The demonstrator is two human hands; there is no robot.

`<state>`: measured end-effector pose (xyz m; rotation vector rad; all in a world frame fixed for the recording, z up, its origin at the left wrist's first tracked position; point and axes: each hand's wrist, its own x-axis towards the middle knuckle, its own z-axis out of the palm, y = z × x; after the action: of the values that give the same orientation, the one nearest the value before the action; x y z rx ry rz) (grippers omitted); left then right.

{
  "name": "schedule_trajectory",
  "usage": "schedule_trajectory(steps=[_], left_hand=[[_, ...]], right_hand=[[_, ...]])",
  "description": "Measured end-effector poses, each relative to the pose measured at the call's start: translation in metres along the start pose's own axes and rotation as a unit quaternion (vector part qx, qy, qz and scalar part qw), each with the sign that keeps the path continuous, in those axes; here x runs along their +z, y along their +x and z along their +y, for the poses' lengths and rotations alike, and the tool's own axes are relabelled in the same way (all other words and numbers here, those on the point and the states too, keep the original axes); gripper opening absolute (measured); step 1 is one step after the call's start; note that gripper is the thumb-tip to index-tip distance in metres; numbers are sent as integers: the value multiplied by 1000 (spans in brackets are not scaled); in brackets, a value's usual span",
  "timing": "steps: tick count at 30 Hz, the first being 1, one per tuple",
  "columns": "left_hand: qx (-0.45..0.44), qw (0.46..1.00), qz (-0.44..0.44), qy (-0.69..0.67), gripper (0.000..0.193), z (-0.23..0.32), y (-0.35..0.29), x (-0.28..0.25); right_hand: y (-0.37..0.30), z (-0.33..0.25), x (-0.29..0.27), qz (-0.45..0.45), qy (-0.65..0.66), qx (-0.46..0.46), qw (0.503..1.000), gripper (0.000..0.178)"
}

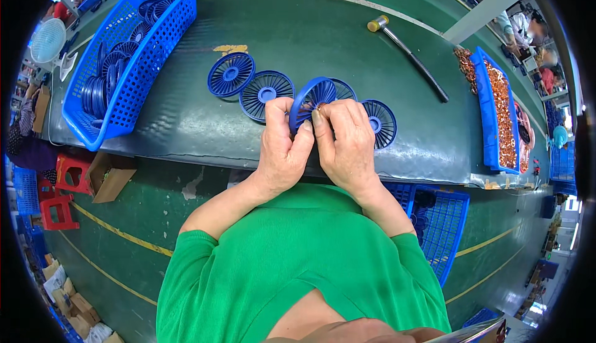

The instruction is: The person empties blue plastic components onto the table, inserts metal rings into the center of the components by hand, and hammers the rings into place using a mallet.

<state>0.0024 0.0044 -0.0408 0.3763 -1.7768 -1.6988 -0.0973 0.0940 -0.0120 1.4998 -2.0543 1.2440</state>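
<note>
Above the near edge of the green-topped table (428, 126), a blue spoked plastic wheel (303, 103) stands tilted on its edge between my hands. My left hand (282, 147) grips its rim, thumb on the near side. My right hand (345, 141) is closed, thumb and fingertips pinched at the wheel's hub, where a bit of copper colour shows; the fingers mostly hide this small part. More such wheels lie flat around my hands: one at the far left (231, 74), one beside it (267, 95), one partly hidden behind (345, 88), and one at the right (379, 124).
A blue perforated basket (138, 70) holding several more wheels stands at the left. A mallet (415, 59) with a yellow-faced head and black handle lies at the far right. Beyond it, a blue tray (488, 116) contains copper-coloured parts (501, 110). Blue crates (448, 225) stand below the table.
</note>
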Motion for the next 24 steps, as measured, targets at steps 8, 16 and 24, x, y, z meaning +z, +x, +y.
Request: schedule_trajectory(steps=[8,16,24], left_hand=[[-111,957,-82,-256,46,26,16,-14],[-174,964,-84,-183,42,27,9,-22],[-113,992,-28,-38,33,36,12,-21]], right_hand=[[-3,-8,-18,49,-149,-86,984,36],[-9,5,-23,52,-88,-166,981,43],[-7,20,-38,-15,-51,-145,988,48]])
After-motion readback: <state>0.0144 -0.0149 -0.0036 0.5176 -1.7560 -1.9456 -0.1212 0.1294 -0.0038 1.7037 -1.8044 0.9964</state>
